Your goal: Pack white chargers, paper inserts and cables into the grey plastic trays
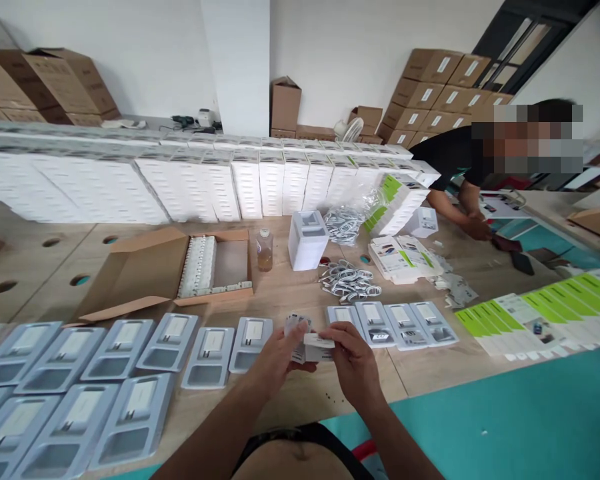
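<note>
In front of my waist, my left hand (pixel 281 350) is closed around small white pieces with grey print (pixel 297 327); whether they are folded leaflets or something else I cannot make out. My right hand (pixel 353 357) pinches the right end of a white printed piece (pixel 319 342), which also touches the left hand. Just left of my hands lies a grey plastic tray (pixel 233 369) with a white plug adapter (pixel 254 331) in its upper compartment. Right of them, a short row of grey trays (pixel 403 343) holds adapters, some with dark-printed inserts below.
Several more adapter trays (pixel 117 363) cover the left side. Behind stand an open carton of adapters (pixel 247 290), a bottle (pixel 265 253), stacked trays (pixel 307 250), coiled white cables (pixel 350 283) and a long wall of white boxes (pixel 245 187). Green-and-white boxes (pixel 535 313) line the right; a co-worker (pixel 450 153) leans there.
</note>
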### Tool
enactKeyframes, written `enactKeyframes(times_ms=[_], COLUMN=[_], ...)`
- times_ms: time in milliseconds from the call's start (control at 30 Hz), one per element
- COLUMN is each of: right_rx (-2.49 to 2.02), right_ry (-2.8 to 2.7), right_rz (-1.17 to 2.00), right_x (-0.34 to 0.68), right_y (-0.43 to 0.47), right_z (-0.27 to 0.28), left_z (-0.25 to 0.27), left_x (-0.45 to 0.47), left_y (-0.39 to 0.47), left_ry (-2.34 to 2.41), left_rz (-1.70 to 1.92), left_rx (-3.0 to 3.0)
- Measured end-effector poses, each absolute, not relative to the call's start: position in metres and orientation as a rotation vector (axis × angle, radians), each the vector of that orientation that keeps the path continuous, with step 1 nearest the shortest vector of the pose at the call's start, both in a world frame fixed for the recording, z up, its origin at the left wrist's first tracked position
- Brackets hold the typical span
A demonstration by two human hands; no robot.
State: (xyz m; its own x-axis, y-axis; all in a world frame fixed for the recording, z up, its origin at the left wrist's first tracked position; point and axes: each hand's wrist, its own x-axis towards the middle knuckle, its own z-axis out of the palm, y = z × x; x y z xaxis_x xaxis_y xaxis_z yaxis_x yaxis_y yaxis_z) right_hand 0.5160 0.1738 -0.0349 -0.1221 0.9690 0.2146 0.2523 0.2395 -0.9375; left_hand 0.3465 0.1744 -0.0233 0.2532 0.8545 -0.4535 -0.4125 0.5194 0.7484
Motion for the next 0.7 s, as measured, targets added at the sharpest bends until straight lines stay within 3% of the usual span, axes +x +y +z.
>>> enactKeyframes(times_ms=[100,367,700], right_rx=[-1.174,-1.429,-1.413], right_ry=[-1.612,-1.348,-1.254], right_rz=[0.884,1.378,1.411], right_x=[0.515,0.517,0.516], right_y=[0.174,0.183,0.19], right_z=[-0.034,-0.027,-0.037], left_z=[-0.025,-0.026,-0.029], left_x=[0.346,0.348,0.353], left_y=[0.177,0.183,0.187], left_ry=[1.018,1.133,1.271], left_rz=[0.942,0.94,0.867], left_rx=[0.61,0.76,0.912])
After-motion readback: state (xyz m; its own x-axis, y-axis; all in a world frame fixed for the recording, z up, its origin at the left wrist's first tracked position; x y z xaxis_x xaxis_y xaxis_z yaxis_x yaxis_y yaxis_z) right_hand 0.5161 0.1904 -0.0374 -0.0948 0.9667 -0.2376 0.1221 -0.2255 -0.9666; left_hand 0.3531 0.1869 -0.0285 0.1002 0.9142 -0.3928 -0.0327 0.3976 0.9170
